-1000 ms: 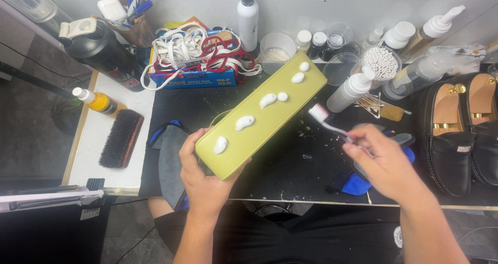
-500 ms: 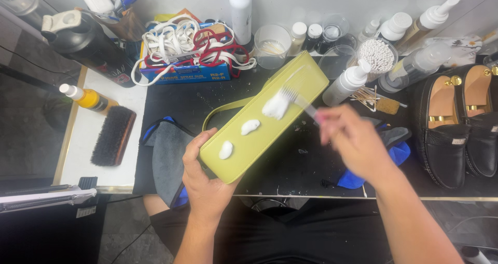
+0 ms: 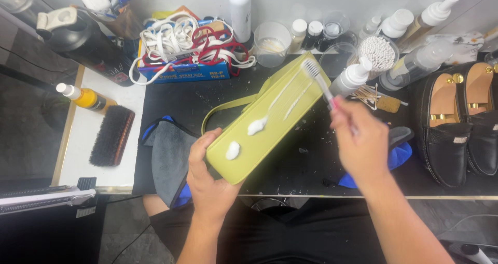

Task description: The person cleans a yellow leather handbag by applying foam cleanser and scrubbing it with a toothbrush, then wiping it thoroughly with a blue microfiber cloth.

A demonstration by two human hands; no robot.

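Note:
My left hand (image 3: 208,178) grips the near end of a long yellow-green bag (image 3: 270,121), holding it tilted over the black work surface (image 3: 176,106). Two white foam blobs and smeared white streaks sit on the bag's top face. My right hand (image 3: 360,147) holds a clear toothbrush (image 3: 317,80) by its handle. The bristle head rests on the bag's far end.
A grey and blue cloth (image 3: 168,160) lies under the bag's near end. A dark bristle brush (image 3: 110,135) and a yellow bottle (image 3: 83,98) lie at the left. Bottles, jars, cotton swabs (image 3: 377,51) and a laces box (image 3: 187,46) line the back. Black loafers (image 3: 461,124) stand at the right.
The toothbrush has swept from the middle of the bag up to its far end, spreading several foam blobs into white streaks. My left hand keeps its grip on the bag.

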